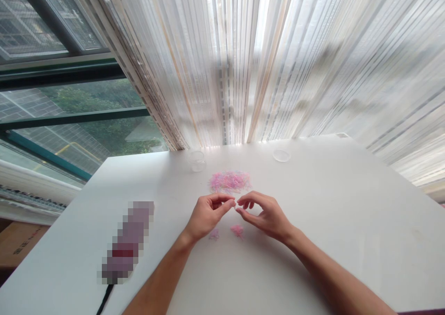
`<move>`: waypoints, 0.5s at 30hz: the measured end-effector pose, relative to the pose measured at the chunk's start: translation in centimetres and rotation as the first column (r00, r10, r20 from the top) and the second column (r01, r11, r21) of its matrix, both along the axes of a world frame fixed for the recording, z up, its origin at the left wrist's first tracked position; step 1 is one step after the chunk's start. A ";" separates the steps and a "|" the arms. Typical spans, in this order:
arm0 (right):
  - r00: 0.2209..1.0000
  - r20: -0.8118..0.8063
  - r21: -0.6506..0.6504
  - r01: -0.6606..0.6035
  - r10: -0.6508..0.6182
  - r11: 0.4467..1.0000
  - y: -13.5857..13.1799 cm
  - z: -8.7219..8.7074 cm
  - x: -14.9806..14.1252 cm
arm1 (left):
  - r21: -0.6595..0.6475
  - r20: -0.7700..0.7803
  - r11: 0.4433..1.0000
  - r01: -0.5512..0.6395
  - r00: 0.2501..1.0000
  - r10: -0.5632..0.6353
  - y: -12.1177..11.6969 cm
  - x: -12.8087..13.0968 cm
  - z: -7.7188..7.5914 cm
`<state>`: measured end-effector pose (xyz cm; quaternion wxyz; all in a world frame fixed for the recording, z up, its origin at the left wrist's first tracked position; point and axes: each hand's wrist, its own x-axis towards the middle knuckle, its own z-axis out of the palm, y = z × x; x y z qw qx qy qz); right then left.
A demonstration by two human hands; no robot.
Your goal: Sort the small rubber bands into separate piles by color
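A heap of small pink and purple elastic bands (pixel 230 181) lies on the white table (pixel 347 222), just beyond my hands. My left hand (pixel 207 215) and my right hand (pixel 263 214) meet fingertip to fingertip above the table, both pinched on something tiny that I cannot make out. Below them lie two little sorted piles: a pale purple one (pixel 214 234) under the left hand and a pink one (pixel 238 231) between the hands.
A small clear plastic cup (pixel 197 160) stands behind the heap, and its clear lid (pixel 281 155) lies to the right. A pixelated oblong object (pixel 128 243) with a black cord lies at the left. Striped sheer curtains and a window rise behind the table.
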<state>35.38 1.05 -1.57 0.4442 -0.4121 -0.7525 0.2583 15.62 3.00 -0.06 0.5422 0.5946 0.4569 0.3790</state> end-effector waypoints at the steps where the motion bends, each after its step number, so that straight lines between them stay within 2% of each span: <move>1: 1.000 0.002 0.015 -0.011 0.011 1.000 0.0 0.0 0.0 | -0.010 0.010 1.000 -0.008 1.000 0.008 0.0 0.0 0.1; 4: 1.000 0.012 0.062 -0.023 0.022 0.998 0.0 -0.1 -0.1 | -0.039 0.044 0.999 -0.026 0.999 0.027 0.0 0.1 0.3; 10: 0.999 -0.019 0.115 0.036 -0.034 0.993 0.0 0.1 -0.3 | -0.105 0.096 0.994 -0.009 0.995 0.019 -0.1 0.2 0.5; 15: 0.999 -0.032 0.164 0.014 -0.009 0.986 0.0 0.1 -0.3 | -0.122 0.102 0.992 -0.023 0.994 0.036 -0.2 0.3 0.6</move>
